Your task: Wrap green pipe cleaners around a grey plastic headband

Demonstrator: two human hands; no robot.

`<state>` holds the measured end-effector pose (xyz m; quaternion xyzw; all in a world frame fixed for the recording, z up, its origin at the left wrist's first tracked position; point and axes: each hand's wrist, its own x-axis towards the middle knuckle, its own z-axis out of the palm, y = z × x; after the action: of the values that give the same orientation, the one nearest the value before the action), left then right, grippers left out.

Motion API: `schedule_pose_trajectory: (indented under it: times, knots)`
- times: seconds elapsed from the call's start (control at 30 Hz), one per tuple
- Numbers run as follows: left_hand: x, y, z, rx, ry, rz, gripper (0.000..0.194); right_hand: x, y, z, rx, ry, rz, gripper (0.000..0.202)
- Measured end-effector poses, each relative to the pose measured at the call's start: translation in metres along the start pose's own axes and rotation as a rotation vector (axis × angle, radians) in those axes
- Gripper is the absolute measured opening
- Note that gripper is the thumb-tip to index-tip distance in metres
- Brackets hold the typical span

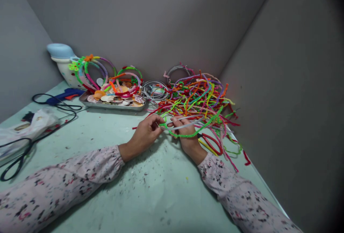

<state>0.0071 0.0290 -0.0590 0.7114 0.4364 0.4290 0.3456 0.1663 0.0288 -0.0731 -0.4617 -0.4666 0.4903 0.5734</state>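
The grey band [197, 121] is located above the counter [161, 197], between the two hands, near the front edge of the pile of fuzzy stems [197, 95]. The band is a slim, smooth U. Its long axis runs left to right; the rounded bend points right and the ends point left. The left hand [146, 132] is clamped, thumb against fingers, on the end of the band and on a bright green stem [212, 119]. The stem bows below the band, then rises to the right. The right hand [188, 136] is clamped on the band's upper limb.

A shallow metal tray [115, 107] contains flat, fan-shaped shells [107, 98]; hoops [86, 69] wrapped in coloured fuzz stand over them. A white container [64, 69] with a blue lid stands behind; its contents are hidden. A crumpled plastic bag [44, 122] lies at left; its contents are unclear. Red-handled scissors [216, 141] lie beside the right wrist.
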Motion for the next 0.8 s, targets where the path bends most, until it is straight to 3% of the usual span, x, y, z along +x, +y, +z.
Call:
schedule_pose_trajectory:
  times: [0.8]
  knots:
    - [-0.0008,-0.0004,-0.0026,0.022,0.060,0.019,0.014,-0.0048,-0.0075,0.0003,-0.113,-0.027,0.060,0.024]
